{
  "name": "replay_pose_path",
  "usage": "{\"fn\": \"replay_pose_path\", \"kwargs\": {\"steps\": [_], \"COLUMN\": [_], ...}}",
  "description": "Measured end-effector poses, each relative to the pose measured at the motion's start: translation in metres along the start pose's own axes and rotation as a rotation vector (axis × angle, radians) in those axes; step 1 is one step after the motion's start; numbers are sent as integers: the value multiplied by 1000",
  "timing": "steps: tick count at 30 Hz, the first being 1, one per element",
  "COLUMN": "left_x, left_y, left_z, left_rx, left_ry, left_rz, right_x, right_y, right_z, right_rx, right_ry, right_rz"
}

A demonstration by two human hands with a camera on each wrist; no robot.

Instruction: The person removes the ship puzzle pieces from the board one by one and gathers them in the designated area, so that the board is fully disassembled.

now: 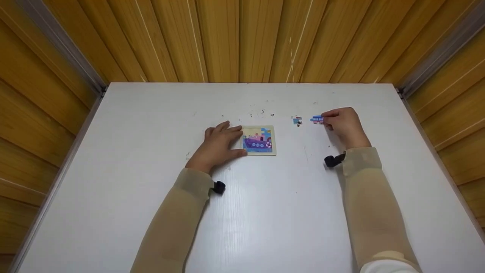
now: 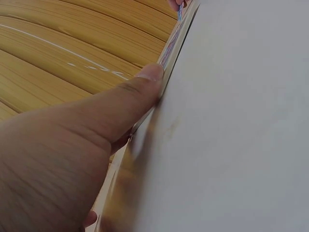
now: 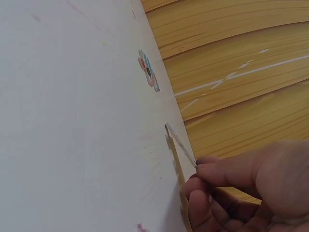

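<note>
Wood-grain walls (image 1: 219, 41) rise behind and beside the white table (image 1: 273, 212) I work at. My tan sleeves (image 1: 170, 223) reach forward over it. My left hand (image 1: 218, 148) is spread, thumb and fingers apart, touching the left end of the frame without wrapping round it. My right hand (image 1: 346, 123) has thumb and finger brought together, pinching the held piece.

The frame (image 1: 274, 142) lies flat near the middle of the table, a boat picture partly filled in, its pale backing bare at the upper left. I judge it light and stiff, apt to slide on this smooth top, so its outer rim, at a corner, is the place to brace it.

The held piece (image 1: 316, 120) is blue with a row of pale windows, tilted up off to the right of the frame; I can't tell if its low edge touches the table. It looks thin, rigid and nearly weightless, its knobs easiest to chip; best taken by opposite edges. The loose piece (image 1: 297, 121) lies flat between it and the frame, apart from both, and would need a fingernail under one edge.
</note>
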State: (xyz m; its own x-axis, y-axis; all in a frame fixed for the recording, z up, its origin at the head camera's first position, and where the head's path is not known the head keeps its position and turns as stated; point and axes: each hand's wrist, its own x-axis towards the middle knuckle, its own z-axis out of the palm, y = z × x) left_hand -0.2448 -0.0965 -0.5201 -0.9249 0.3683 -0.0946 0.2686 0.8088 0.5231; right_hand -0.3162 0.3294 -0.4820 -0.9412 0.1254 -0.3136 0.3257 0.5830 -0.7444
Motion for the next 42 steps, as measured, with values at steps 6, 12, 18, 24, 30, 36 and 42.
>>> {"fn": "replay_pose_path", "kwargs": {"steps": [6,12,18,24,30,36,42], "left_x": [0,1,1,1,0,0,2], "left_y": [-2,-2,-1,0,-3,-5,-3], "left_z": [0,-1,-1,-1,2,7,8], "left_rx": [8,-1,2,9,0,-9,-12], "left_ry": [0,-8,-8,-3,3,9,11], "left_rz": [18,22,21,23,20,3,-24], "right_x": [-1,-3,-4,-6,-11,-23,-37], "right_y": [-1,-2,-5,-15,-32,-49,-62], "right_z": [1,0,-1,3,16,39,62], "right_rx": [-15,-4,-33,-41,-53,-25,-4], "right_ry": [-4,12,31,51,66,54,33], "right_rz": [8,30,8,-37,-68,-185,-276]}}
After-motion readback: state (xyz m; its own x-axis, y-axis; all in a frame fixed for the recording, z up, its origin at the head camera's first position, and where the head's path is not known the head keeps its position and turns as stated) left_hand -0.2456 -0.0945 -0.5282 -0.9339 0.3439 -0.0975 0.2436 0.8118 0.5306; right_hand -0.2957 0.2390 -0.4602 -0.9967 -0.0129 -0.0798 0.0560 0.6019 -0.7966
